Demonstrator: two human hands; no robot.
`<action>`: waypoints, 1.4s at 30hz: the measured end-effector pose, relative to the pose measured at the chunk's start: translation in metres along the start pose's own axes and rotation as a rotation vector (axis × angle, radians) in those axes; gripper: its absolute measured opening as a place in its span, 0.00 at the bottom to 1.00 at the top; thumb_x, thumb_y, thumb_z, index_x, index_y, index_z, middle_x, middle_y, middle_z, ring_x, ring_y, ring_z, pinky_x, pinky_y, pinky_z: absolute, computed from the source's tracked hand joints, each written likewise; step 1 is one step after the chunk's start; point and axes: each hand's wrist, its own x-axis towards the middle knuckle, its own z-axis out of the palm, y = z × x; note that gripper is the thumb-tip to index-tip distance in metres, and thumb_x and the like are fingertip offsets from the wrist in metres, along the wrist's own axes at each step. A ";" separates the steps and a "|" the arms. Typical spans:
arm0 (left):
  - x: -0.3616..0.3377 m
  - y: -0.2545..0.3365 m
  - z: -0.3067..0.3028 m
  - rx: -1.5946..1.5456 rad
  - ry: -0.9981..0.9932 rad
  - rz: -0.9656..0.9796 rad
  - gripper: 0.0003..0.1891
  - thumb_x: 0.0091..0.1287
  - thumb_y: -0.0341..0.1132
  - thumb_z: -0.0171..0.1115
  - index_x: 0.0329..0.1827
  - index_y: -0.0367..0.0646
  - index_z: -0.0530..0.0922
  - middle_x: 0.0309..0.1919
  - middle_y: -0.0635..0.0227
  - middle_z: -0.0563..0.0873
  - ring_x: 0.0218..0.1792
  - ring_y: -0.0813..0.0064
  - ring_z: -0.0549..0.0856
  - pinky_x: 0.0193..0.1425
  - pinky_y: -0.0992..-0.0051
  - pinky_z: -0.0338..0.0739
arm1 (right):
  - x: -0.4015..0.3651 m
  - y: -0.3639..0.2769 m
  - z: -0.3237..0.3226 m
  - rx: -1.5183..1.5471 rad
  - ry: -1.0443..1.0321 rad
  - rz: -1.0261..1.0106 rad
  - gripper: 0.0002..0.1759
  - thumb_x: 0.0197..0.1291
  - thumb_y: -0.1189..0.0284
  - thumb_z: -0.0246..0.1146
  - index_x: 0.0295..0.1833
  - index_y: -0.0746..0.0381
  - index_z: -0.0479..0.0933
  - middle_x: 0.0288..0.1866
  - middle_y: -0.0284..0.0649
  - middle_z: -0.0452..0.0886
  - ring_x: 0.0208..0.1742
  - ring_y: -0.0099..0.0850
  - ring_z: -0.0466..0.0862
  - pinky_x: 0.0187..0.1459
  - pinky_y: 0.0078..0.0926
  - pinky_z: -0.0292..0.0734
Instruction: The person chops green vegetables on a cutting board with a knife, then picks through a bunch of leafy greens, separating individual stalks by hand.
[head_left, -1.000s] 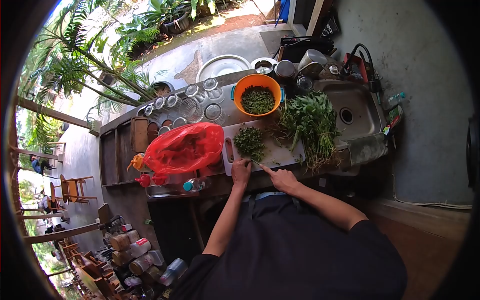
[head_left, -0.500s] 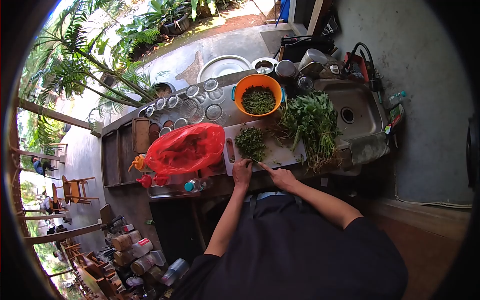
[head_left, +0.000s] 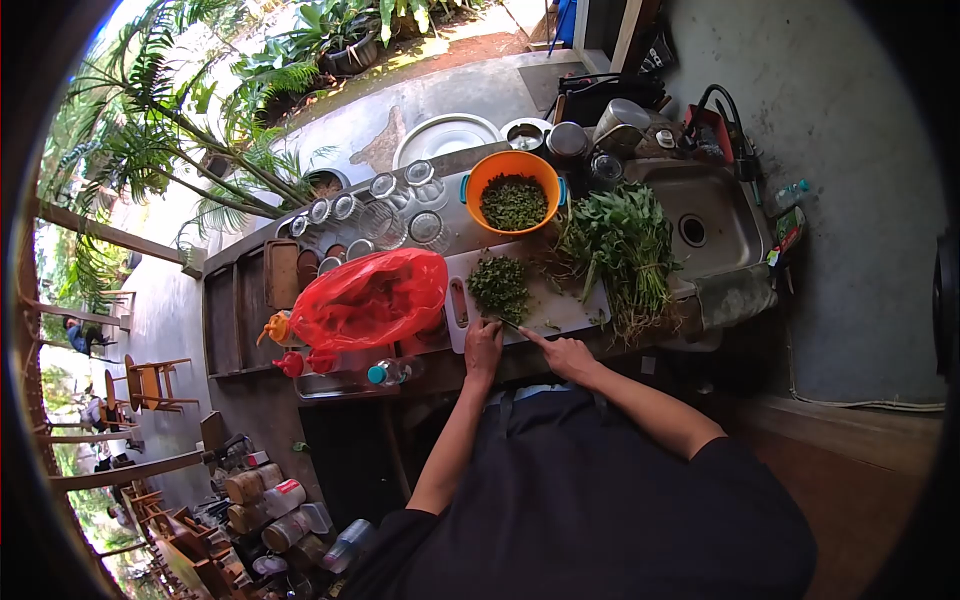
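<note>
Right hand (head_left: 568, 358) mostly closed round the knife (head_left: 514, 326), index finger reaching forward along it; blade points left, at the near edge of the white cutting board (head_left: 565, 309). Left hand (head_left: 484, 346) nearly closed, fingertips drawn together beside the blade; cannot tell whether they pinch anything. Chopped greens (head_left: 499, 284) heaped on the left part of the board, just beyond the left hand. Uncut bunch (head_left: 630, 250) lies over the board's right end, roots toward the near side. Orange bowl (head_left: 509, 161), more cut leaves inside, on the desk (head_left: 463, 222) beyond the board. Red bag (head_left: 368, 298) to the left; sink (head_left: 720, 195) to the right.
</note>
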 end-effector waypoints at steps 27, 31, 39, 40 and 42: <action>0.007 -0.002 0.001 -0.047 -0.015 -0.058 0.05 0.59 0.28 0.69 0.37 0.40 0.88 0.36 0.58 0.86 0.41 0.56 0.86 0.47 0.62 0.80 | -0.001 -0.015 -0.007 0.029 0.003 -0.007 0.40 0.69 0.68 0.51 0.82 0.34 0.45 0.28 0.56 0.82 0.31 0.55 0.84 0.39 0.56 0.81; 0.008 0.000 -0.001 -0.051 -0.030 -0.069 0.05 0.59 0.28 0.69 0.37 0.40 0.88 0.36 0.58 0.86 0.41 0.56 0.86 0.47 0.63 0.80 | 0.009 -0.013 0.002 0.048 0.032 -0.003 0.42 0.68 0.69 0.51 0.82 0.30 0.42 0.29 0.55 0.82 0.31 0.56 0.85 0.38 0.57 0.81; 0.004 -0.001 0.005 -0.069 0.010 -0.103 0.05 0.59 0.28 0.70 0.37 0.42 0.88 0.35 0.58 0.86 0.40 0.56 0.87 0.45 0.62 0.80 | 0.017 -0.008 0.011 0.014 0.051 -0.014 0.44 0.68 0.70 0.50 0.82 0.26 0.38 0.30 0.55 0.83 0.31 0.55 0.86 0.38 0.57 0.82; 0.004 -0.002 0.006 -0.071 0.022 -0.104 0.05 0.59 0.29 0.70 0.37 0.42 0.88 0.35 0.57 0.86 0.40 0.55 0.87 0.45 0.62 0.80 | 0.016 -0.006 0.013 0.015 0.042 -0.021 0.43 0.70 0.69 0.50 0.82 0.27 0.37 0.30 0.56 0.83 0.31 0.56 0.85 0.37 0.58 0.81; 0.005 -0.004 0.006 -0.073 0.038 -0.107 0.05 0.59 0.29 0.70 0.37 0.42 0.88 0.34 0.57 0.86 0.39 0.55 0.87 0.44 0.62 0.80 | 0.013 -0.001 0.014 0.013 0.031 -0.031 0.43 0.71 0.68 0.50 0.82 0.28 0.37 0.30 0.56 0.83 0.31 0.57 0.84 0.37 0.58 0.80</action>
